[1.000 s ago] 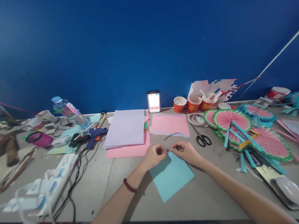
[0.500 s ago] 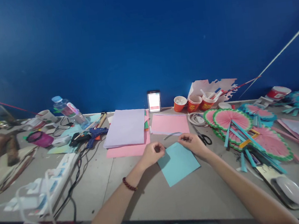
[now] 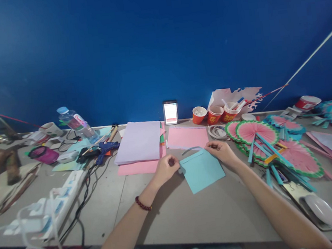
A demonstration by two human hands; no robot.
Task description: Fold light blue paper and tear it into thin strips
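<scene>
A square sheet of teal paper is between my hands, with a narrow fold along its top edge. At its upper left corner, my left hand is closed in a pinch, and a small pale bit shows below the fingertips. My right hand pinches the upper right corner between thumb and fingers. Just behind the top edge, a thin curled grey-blue strip shows; what it is attached to is unclear.
Lilac sheets and pink sheets lie behind. Paper fans, a mouse and paper cups are on the right. A power strip, glue gun and bottle occupy the left.
The teal paper has shifted right and slightly away from me, turning so its top edge is more level. My right hand moved right with it; my left hand moved slightly left.
</scene>
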